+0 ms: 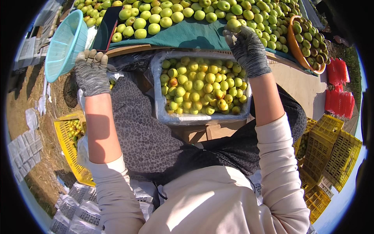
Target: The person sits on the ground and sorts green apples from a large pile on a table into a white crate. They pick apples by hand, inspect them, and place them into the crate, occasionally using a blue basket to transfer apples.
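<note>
My right hand (246,48), in a grey knit glove with pale fingertips, is over the near edge of the fruit heap. Its thumb and fingers close on a yellow-green jujube (233,25). In a matching glove, my left hand (92,72) is beside a light-blue plastic basket (62,48) and just below a dark phone (108,28). The left fingers are loosely bent and slightly apart, with no fruit showing in them; the palm is hidden. Between my hands stands a plastic-lined white crate (159,87), filled with jujubes (198,85), some with brown patches.
A large jujube heap (165,11) covers the table on green cloth (175,36). An orange basket (295,43) of browner fruit stands at the right. Yellow crates are at the lower left (64,146) and right (323,152). Red bags (339,102) lie at far right.
</note>
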The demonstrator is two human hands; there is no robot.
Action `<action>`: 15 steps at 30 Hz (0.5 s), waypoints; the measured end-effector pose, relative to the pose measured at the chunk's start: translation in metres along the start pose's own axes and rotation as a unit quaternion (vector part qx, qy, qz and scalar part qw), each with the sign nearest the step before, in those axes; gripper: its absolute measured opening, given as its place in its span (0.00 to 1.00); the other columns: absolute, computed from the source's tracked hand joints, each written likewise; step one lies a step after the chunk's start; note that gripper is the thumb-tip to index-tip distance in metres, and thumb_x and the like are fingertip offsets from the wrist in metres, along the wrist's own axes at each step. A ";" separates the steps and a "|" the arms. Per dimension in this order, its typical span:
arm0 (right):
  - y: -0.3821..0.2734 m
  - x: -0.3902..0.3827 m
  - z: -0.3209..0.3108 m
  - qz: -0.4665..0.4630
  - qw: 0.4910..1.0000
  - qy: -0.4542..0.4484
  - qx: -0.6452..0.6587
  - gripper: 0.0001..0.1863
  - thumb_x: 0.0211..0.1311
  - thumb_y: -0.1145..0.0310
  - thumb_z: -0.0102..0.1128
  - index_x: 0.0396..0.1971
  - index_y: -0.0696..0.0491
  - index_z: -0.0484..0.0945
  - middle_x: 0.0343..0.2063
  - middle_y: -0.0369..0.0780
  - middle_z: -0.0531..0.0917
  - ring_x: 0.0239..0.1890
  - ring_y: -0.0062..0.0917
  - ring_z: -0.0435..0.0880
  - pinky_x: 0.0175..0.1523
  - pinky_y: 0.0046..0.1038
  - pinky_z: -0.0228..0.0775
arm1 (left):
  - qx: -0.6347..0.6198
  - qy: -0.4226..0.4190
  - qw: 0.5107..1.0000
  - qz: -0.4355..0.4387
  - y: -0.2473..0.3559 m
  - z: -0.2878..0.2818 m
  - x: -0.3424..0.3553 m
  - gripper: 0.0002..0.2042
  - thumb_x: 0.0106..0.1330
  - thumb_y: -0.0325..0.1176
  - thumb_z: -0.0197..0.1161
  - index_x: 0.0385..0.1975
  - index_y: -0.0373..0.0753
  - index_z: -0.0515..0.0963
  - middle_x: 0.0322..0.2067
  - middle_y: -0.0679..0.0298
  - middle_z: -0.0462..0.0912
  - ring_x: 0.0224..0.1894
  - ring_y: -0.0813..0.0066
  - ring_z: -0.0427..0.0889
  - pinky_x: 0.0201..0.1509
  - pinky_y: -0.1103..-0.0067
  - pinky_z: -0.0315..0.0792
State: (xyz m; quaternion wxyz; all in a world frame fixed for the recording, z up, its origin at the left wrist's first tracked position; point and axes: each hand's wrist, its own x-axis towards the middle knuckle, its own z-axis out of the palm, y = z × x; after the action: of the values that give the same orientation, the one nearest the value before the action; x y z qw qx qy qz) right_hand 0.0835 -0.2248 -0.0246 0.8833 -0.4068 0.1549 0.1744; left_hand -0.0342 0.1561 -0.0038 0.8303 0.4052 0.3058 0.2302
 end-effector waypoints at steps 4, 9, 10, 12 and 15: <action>-0.008 0.005 -0.003 -0.131 0.978 0.035 -0.156 0.16 0.66 0.69 0.52 0.51 0.59 0.71 0.44 0.48 0.80 0.41 0.37 0.83 0.44 0.31 0.79 | 0.235 -0.136 0.962 0.017 -0.140 0.042 -0.105 0.07 0.65 0.29 0.59 0.41 0.39 0.74 0.36 0.66 0.78 0.36 0.81 0.79 0.43 0.83 0.75; 0.090 -0.104 -0.077 -0.158 0.571 -0.054 -0.804 0.27 0.55 0.69 0.56 0.58 0.51 0.67 0.55 0.45 0.73 0.58 0.39 0.72 0.63 0.41 0.63 | 0.752 -0.383 0.484 0.233 -0.240 0.029 -0.159 0.26 0.54 0.28 0.58 0.57 0.38 0.69 0.66 0.58 0.58 0.68 0.59 0.55 0.72 0.66 0.48; 0.107 -0.115 -0.090 -0.224 0.538 -0.093 -0.808 0.31 0.50 0.68 0.58 0.59 0.50 0.67 0.57 0.45 0.71 0.60 0.40 0.68 0.65 0.42 0.58 | 0.783 -0.423 0.405 0.210 -0.247 0.022 -0.159 0.27 0.61 0.37 0.52 0.63 0.42 0.64 0.69 0.62 0.50 0.72 0.63 0.46 0.74 0.63 0.37; 0.127 -0.118 -0.113 -0.255 0.477 -0.152 -0.827 0.38 0.45 0.66 0.59 0.62 0.47 0.64 0.60 0.45 0.67 0.64 0.41 0.64 0.69 0.44 0.50 | 0.756 -0.429 0.438 0.229 -0.252 0.009 -0.153 0.29 0.59 0.42 0.56 0.63 0.46 0.64 0.69 0.62 0.53 0.71 0.64 0.48 0.74 0.60 0.37; 0.130 -0.098 -0.131 -0.296 0.469 -0.153 -0.818 0.37 0.46 0.65 0.59 0.62 0.46 0.66 0.61 0.45 0.66 0.63 0.42 0.64 0.69 0.45 0.52 | 0.756 -0.376 0.451 0.289 -0.254 -0.003 -0.134 0.24 0.58 0.45 0.58 0.56 0.52 0.72 0.64 0.62 0.61 0.69 0.64 0.54 0.72 0.58 0.41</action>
State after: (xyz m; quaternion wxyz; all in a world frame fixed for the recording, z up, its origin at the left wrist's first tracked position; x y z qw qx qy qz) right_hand -0.0773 -0.2648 -0.1516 0.1564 -0.9326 -0.3252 0.0093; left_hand -0.0968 -0.0707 -0.1693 0.1163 0.9855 -0.1168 -0.0397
